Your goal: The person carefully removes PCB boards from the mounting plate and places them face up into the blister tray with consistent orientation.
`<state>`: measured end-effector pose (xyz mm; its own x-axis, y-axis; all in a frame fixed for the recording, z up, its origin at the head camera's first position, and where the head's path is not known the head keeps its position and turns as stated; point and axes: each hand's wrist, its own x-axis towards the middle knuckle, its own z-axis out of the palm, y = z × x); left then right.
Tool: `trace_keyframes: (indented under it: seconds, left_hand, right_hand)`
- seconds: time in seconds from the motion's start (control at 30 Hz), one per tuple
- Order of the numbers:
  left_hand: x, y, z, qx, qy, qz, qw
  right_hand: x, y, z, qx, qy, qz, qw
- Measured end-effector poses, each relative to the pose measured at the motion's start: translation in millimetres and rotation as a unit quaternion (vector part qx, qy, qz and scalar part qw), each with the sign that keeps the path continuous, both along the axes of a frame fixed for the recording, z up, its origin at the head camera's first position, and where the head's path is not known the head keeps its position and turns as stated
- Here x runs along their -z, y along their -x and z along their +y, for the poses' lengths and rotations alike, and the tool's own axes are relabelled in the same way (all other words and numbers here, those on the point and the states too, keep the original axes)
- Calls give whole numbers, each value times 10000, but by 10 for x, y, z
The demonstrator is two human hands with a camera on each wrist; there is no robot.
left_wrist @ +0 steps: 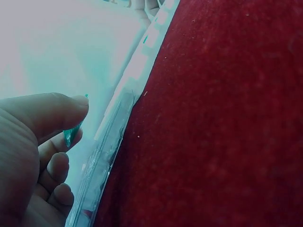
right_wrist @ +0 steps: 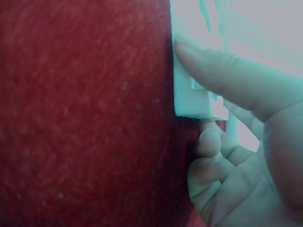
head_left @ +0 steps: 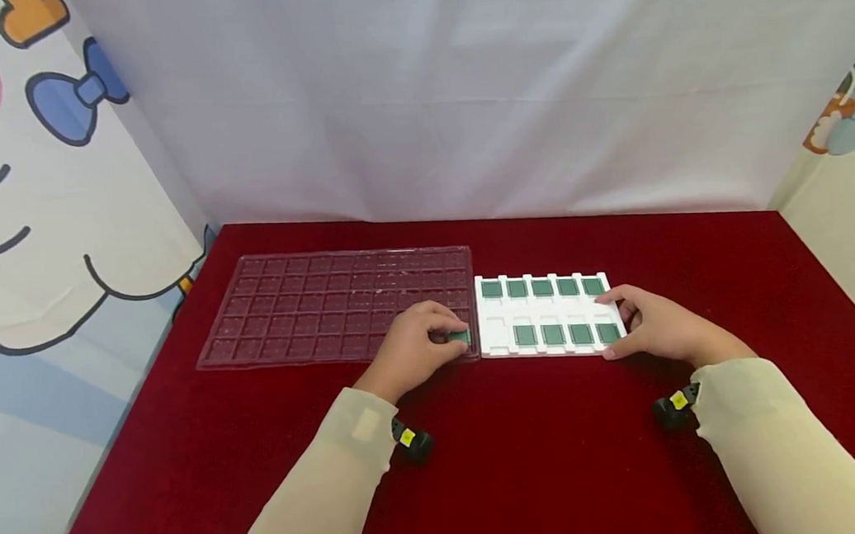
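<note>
My left hand (head_left: pixel 418 344) pinches a small green square chip (head_left: pixel 460 337) between thumb and forefinger, over the right end of a clear plastic compartment tray (head_left: pixel 218 363). In the left wrist view the green chip (left_wrist: pixel 72 135) shows tilted between the fingertips. Beside that tray lies a white slotted tray (head_left: pixel 498 312), with green squares in its two rows; the front row's leftmost slot shows white. My right hand (head_left: pixel 658 327) grips the white tray's right end. In the right wrist view its thumb lies on the white tray (right_wrist: pixel 189 101), with the other fingers curled at the end.
A red cloth (head_left: pixel 544 441) covers the table. Behind it hangs a white curtain (head_left: pixel 460 91), and a panel with cartoon drawings (head_left: pixel 72 242) stands at the left. Each wrist wears a small black camera.
</note>
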<state>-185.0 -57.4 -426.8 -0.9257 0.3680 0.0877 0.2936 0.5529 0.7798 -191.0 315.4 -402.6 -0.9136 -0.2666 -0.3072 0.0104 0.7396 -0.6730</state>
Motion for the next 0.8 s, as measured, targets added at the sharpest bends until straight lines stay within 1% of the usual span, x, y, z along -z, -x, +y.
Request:
trace_keyframes:
  seconds: [0.37, 0.57, 0.8]
  left_hand:
    - [59, 26, -4, 11, 115, 6, 9999]
    - [52, 30, 5, 24, 223, 40, 9997]
    - [27, 27, 31, 32, 268, 177, 9995]
  right_hand:
    - [11, -19, -10, 88, 205, -101, 9997]
    - [7, -22, -10, 82, 221, -87, 9997]
    - [-7, -33, -16, 76, 239, -125, 9996]
